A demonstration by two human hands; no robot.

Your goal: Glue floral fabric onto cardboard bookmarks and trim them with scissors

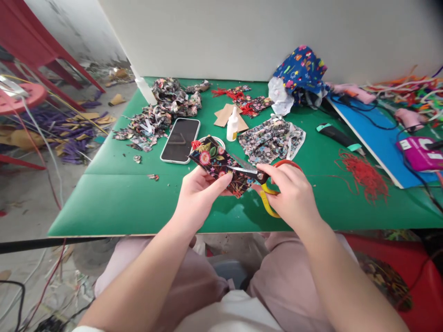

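Between the thumb and fingers of my left hand [202, 193] is a piece of black floral fabric [214, 159] with a red cord at its upper left corner. My right hand [290, 189] grips a pair of scissors [268, 196] with one yellow and one red handle loop. The scissor blades are parted and lie at the fabric's right part, close to my left thumb. Whether the fabric is between the blades is hard to make out. Behind the fabric, a white ring-shaped object [218, 142] is partly hidden.
Left of my hands lie a phone [180, 140] and heaped fabric scraps [162, 110]. Beyond are a small white bottle [232, 125], cardboard pieces [224, 115] and floral cloth [272, 138]. To the right sit a utility knife [339, 137], red threads [367, 177] and a blue board [374, 143].
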